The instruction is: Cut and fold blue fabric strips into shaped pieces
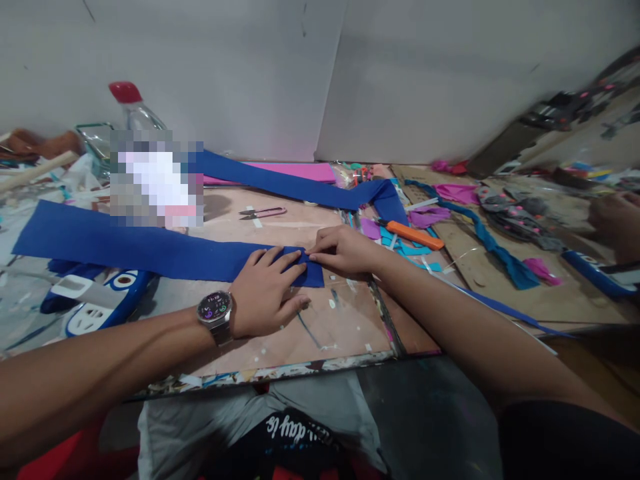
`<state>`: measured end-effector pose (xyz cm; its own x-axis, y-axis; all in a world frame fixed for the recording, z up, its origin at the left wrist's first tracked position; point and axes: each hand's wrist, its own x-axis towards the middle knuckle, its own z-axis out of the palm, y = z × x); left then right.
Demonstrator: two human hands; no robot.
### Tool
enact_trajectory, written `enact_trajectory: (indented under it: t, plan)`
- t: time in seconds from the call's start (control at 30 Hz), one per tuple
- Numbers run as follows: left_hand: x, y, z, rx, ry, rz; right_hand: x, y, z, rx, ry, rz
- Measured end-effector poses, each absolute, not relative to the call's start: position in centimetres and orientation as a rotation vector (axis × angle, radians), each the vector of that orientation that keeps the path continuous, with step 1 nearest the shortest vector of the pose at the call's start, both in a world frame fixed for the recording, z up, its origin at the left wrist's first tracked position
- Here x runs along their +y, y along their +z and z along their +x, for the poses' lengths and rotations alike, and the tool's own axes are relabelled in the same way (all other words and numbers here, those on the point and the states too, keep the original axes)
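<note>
A long blue fabric strip (165,255) lies across the pale board, its right end under my hands. My left hand (263,290), with a watch on the wrist, rests on the strip with its fingers spread. Beside it, my right hand (343,250) pinches the strip's upper edge near the right end, thumb and index finger together. Another blue strip (295,185) runs behind, folded at its right end. Between the two strips lie small thread snips (263,213). An orange cutter (415,235) is just right of my right hand.
Fabric scraps (425,217) in purple, pink and teal litter the right side. A blue-and-white tape dispenser (107,303) sits at the left, near my forearm. Behind stands a bottle with a red cap (126,92). Another person's hand (617,223) shows at the far right.
</note>
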<state>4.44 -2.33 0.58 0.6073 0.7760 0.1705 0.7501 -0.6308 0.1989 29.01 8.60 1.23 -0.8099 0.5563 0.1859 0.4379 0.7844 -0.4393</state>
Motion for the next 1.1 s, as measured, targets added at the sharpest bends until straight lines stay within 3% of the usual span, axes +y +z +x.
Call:
enact_trajectory:
  t: [1.1]
  plan:
    - [-2.3, 0.4, 4.5, 1.311, 0.376, 2.718, 9.1, 1.4, 29.9, -2.611, 0.778, -0.626]
